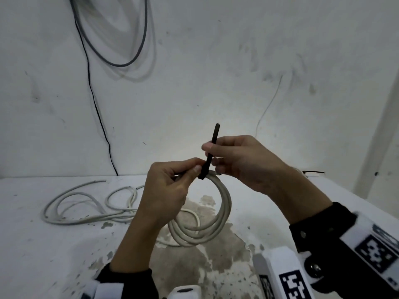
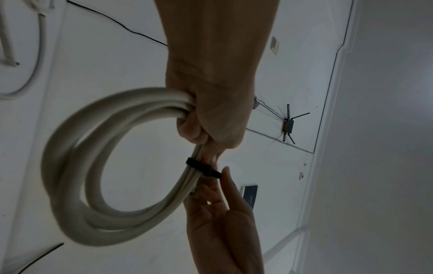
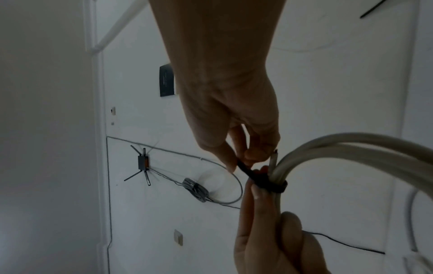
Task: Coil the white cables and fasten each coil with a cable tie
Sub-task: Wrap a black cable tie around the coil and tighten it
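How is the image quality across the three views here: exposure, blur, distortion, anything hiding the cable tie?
Head view: dim, evenly lit, wide-angle bend at the edges; cable tie and white coil reasonably sharp. Left wrist view: left hand dark against the bright wall, the coil's outer loops smeared. Right wrist view: right hand underexposed, the coil soft at the right edge, the tie band readable.

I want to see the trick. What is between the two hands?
The black cable tie, wrapped round the white coil, sits between the left hand and right hand; clearest in the head view.
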Motion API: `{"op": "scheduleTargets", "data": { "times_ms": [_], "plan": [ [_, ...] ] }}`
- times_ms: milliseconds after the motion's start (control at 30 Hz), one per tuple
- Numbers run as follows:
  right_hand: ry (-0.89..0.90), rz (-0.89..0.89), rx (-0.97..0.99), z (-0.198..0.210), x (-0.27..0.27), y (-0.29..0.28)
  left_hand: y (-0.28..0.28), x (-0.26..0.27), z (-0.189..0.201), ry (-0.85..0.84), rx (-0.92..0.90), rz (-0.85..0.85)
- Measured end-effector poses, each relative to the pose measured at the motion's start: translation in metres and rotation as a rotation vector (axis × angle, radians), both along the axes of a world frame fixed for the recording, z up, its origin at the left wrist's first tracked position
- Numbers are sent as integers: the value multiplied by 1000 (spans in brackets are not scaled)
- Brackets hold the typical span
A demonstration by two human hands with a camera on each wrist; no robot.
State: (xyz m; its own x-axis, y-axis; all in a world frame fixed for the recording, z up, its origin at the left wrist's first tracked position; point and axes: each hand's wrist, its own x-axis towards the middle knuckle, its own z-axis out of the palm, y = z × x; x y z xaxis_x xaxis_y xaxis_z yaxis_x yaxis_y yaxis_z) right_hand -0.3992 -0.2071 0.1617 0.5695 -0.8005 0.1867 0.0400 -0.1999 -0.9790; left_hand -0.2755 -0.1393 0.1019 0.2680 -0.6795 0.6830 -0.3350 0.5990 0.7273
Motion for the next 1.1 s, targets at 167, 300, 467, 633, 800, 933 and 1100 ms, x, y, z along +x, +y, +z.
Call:
{"op": "scheduleTargets", "data": {
  "times_ms": [167,300,467,633,800,933,1100],
  "plan": [
    [70,-135,-216,2,2,2,1,2,0,3,-17,28],
    [35,-124,-91,7,2,0,7,-2,4,-33,-20,-27],
    [-21,-177,16,11,10,-5,10,-1,3,-42,27,-64],
    [-23,-212,105,9,21,-11,10,5,2,-40,86,-114],
    [-2,-168,24,-2,30,-14,3,10,-2,53,85,25],
    [212,-173,-227,-15,24,-3,-4,21,-6,250,20,224],
    [229,-90,-330,-49,13,20,-5,33,-4,574,-88,302]
  ]
}}
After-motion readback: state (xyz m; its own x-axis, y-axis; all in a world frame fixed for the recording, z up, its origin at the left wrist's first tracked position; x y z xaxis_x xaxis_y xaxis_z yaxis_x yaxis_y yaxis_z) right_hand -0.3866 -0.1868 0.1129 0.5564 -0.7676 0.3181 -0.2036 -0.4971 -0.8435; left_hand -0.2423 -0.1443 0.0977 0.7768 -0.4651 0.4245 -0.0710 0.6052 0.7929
